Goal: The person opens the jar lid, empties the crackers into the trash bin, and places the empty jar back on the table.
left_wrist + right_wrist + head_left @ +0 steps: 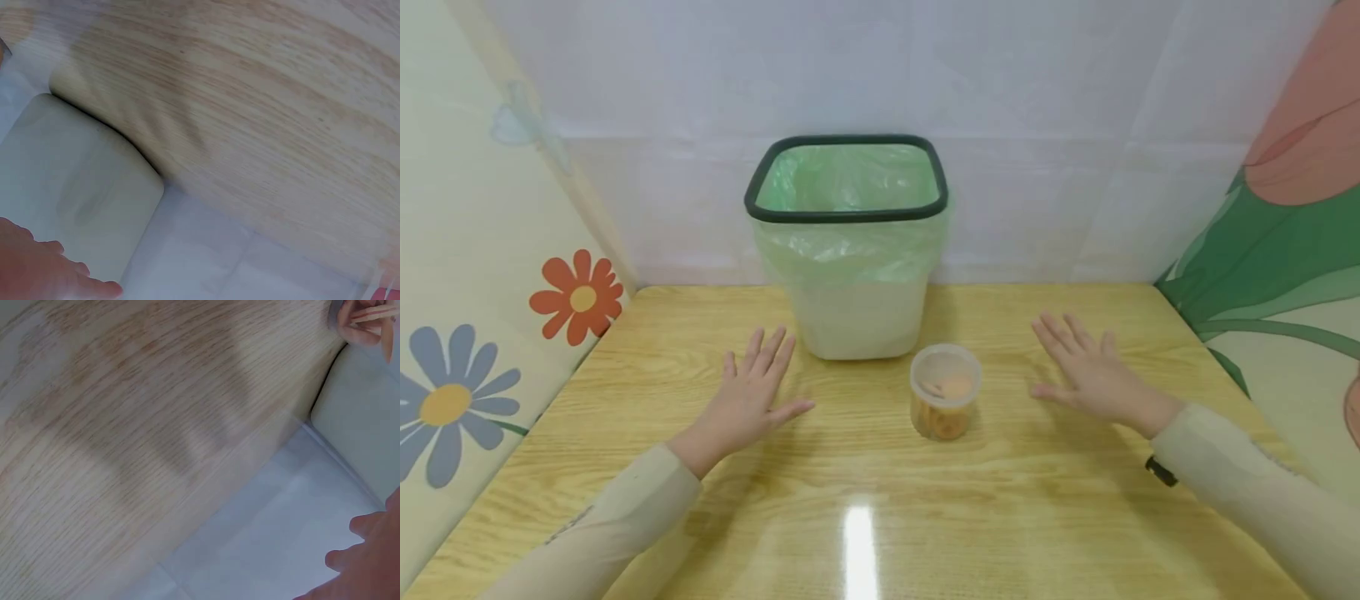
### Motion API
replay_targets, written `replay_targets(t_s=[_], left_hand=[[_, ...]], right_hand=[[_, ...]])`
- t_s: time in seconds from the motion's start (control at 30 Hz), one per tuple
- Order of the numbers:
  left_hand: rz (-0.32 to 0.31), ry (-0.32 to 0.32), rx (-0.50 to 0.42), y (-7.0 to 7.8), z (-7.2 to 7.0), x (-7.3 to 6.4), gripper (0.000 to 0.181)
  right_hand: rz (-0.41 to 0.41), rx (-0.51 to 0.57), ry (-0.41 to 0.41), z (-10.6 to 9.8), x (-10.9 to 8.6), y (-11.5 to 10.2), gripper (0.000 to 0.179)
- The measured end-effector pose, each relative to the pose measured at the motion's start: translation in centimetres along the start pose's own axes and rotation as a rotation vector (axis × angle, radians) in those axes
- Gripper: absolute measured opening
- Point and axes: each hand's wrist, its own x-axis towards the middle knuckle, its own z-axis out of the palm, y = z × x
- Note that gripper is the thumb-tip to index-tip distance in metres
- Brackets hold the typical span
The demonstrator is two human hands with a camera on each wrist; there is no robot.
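Clear round plastic tub of orange pieces sits on the worktop between the hands, touching neither, nearer right hand than left hand. Green-lined bin behind it, toward back edge. Both hands palm-down, fingers extended, thumbs out inward, nothing held. Sleeved forearms angle inward.

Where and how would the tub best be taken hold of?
Probably around the tub's side wall, just below the rim, coming from the right with the right hand, fingers and thumb wrapped about it. It stands upright and round, so its wall suits a curled grip; the bin sits close behind and to the left, while the right hand is the nearer one.
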Motion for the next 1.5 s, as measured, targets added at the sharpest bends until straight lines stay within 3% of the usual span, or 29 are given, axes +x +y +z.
replay_targets(t_s=[0.43,1.27,1.5], left_hand=[[0.005,-0.016,-0.043,0.1,0.5,0.0,0.095],[0.040,-0.053,-0.045,1.0,0.9,0.1,0.093],[0.055,-0.064,-0.027,1.4,1.4,0.5,0.095]], right_hand=[[-0.018,0.019,0.009,0.9,0.3,-0.8,0.098],[-0.017,0.216,-0.019,2.4,0.7,-2.2,0.103],[-0.005,0.326,-0.041,3.0,1.0,-2.7,0.105]])
